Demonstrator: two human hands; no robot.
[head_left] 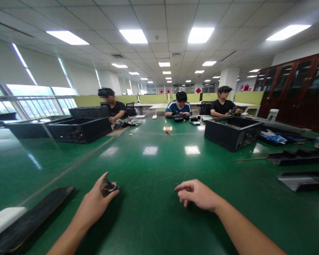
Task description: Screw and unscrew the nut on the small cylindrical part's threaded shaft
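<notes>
My left hand point(97, 194) is closed around a small dark part point(112, 186) with a pale, shiny curved face, held just above the green table point(146, 170). Its index finger points up, and the thumb lies along the near side; the exact kind of part is too small to tell. To the right, my right hand point(195, 194) hovers over the table with loosely bent fingers and nothing in them. A screwdriver point(168, 132) with an orange handle lies farther off, beyond both hands.
Black computer cases point(79, 129) stand at the left, and another case point(231, 132) at the right. Dark metal panels point(300, 156) and thin rods point(251, 159) lie right. A long dark panel point(34, 219) and a white object point(5, 219) are front left. Several people sit opposite.
</notes>
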